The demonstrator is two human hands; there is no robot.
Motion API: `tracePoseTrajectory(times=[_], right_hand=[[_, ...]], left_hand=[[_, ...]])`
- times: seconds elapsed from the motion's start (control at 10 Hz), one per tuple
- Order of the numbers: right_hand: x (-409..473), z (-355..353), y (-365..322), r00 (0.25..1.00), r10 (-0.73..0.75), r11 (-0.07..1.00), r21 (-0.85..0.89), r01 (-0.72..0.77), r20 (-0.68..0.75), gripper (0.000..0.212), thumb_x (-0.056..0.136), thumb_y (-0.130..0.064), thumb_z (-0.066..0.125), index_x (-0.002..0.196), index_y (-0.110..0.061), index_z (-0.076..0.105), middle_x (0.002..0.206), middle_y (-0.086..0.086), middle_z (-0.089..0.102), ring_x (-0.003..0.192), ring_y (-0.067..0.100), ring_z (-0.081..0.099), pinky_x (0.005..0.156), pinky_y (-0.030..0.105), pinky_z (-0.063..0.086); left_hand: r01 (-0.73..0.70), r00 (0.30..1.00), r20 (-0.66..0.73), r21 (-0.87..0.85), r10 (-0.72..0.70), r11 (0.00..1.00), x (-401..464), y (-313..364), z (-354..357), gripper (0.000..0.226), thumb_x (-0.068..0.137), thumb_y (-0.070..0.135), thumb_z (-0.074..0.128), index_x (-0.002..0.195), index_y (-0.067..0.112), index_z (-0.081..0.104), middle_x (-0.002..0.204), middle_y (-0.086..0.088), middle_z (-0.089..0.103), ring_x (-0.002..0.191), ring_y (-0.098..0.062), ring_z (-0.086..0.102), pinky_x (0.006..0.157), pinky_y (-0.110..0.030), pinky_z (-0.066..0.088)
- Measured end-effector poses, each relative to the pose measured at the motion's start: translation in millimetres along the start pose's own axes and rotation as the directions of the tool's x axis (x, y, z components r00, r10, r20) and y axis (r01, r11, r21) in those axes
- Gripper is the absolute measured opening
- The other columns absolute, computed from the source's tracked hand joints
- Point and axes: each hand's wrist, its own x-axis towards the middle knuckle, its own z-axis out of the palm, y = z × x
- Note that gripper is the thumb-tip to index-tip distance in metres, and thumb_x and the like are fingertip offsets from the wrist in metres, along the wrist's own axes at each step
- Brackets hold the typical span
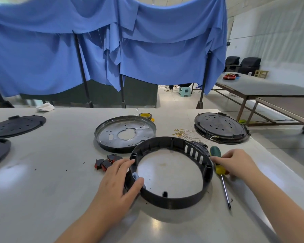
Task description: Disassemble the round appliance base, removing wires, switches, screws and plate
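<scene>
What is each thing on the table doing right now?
Black ring: empty, flat on table.
Left hand: grips the ring's rim.
Right hand: on the screwdriver.
Metal plate: removed, lying apart.
Switches: out, piled loose.
Wires: out, loose.

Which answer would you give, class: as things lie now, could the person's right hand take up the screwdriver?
Probably yes. The right hand already rests on the screwdriver at its green and yellow handle, which lies on the table just outside the black ring. Nothing covers the handle; the ring sits close beside it.
</scene>
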Motion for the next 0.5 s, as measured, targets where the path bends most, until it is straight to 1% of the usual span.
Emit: tracePoseTrajectory(times=[0.1, 0.2, 0.3, 0.4, 0.5], right_hand=[[-4, 1, 0, 0.999, -0.040, 0.999, -0.029, 0.039, -0.013, 0.042, 0.072, -0.050, 0.076, 0.079, -0.012, 0.060, 0.062, 0.009, 0.066, 0.034, 0.017, 0.054, 0.036, 0.020, 0.040], [-7, 2, 1, 0.997, -0.068, 0.996, -0.051, 0.066, -0.025, 0.042, 0.074, -0.054, 0.072, 0.081, -0.015, 0.059, 0.065, 0.007, 0.067, 0.041, 0.018, 0.060, 0.038, 0.024, 0.044], [-9, 1, 2, 0.996, -0.083, 0.994, -0.071, 0.081, -0.034, 0.043, 0.076, -0.059, 0.067, 0.082, -0.017, 0.058, 0.068, 0.004, 0.068, 0.056, 0.019, 0.066, 0.052, 0.033, 0.054], [-6, -1, 5, 0.997, -0.075, 0.995, -0.068, 0.075, 0.001, 0.037, 0.080, -0.054, 0.065, 0.081, -0.018, 0.060, 0.069, 0.005, 0.067, 0.056, 0.021, 0.066, 0.053, 0.029, 0.051], [-4, -9, 7, 0.993, -0.098, 0.988, -0.114, 0.104, 0.060, 0.031, 0.083, -0.048, 0.064, 0.086, -0.017, 0.062, 0.078, 0.002, 0.065, 0.071, 0.017, 0.064, 0.065, 0.031, 0.052]], left_hand=[[0.015, 1.000, 0.014, -0.008, -0.015, 1.000, 2, -2, -1, 0.057, 0.086, 0.060, 0.032, 0.138, 0.035, 0.035, 0.133, 0.027, 0.031, 0.125, 0.011, 0.022, 0.104, -0.016, 0.020], [0.031, 1.000, -0.002, -0.010, -0.031, 0.999, 4, -5, -3, 0.058, 0.086, 0.059, 0.030, 0.137, 0.032, 0.038, 0.133, 0.023, 0.036, 0.125, 0.006, 0.027, 0.105, -0.019, 0.023], [0.060, 0.997, -0.056, 0.009, -0.059, 0.998, 6, -9, -8, 0.052, 0.088, 0.052, 0.033, 0.133, 0.028, 0.044, 0.130, 0.017, 0.044, 0.123, 0.000, 0.034, 0.106, -0.023, 0.027], [0.121, 0.989, -0.094, 0.072, -0.114, 0.990, 8, -18, -12, 0.043, 0.094, 0.045, 0.041, 0.133, 0.027, 0.045, 0.132, 0.013, 0.045, 0.126, -0.007, 0.035, 0.108, -0.031, 0.029], [0.180, 0.978, -0.119, 0.089, -0.169, 0.980, 10, -24, -13, 0.046, 0.094, 0.045, 0.040, 0.136, 0.027, 0.043, 0.136, 0.012, 0.041, 0.129, -0.009, 0.032, 0.108, -0.028, 0.026]])
